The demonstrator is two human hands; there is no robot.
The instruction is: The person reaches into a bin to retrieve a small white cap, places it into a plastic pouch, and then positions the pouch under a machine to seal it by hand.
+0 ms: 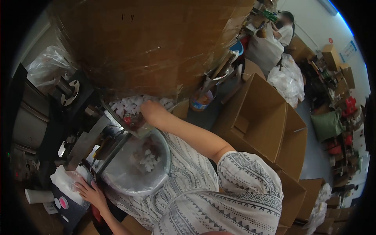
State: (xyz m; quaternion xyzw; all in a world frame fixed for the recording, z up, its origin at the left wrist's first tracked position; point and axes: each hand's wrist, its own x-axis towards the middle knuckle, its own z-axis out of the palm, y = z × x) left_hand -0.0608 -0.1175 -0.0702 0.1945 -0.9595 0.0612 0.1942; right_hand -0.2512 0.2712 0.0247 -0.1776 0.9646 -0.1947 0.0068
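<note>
"Looking down from the wearer's head, how many hands do you count here?"

"Two. The right hand is down among the white plastic pieces, too many and too jumbled for me to number. They're small and knobbly, heaped below one huge cardboard carton wrapped in shiny, creased film."

"And its fingers?"

"Buried at the tips; I can't tell whether they pinch anything. One red item lies near them in the heap."

"What about the left hand?"

"Fingers loosely spread, palm down, the tips over one crumpled white plastic packet. I can't say if they press on it. Beside it there's a dark control box with two round buttons, one pink, one pale. One smooth white cup lies on its side next to that."

"More pieces in the lap?"

"Yes, a small white cluster in one round tub, lined with cloudy, wrinkled plastic, right against the patterned shirt."

"Anyone else about?"

"One person far back, hands at a bulging white sack."
</note>
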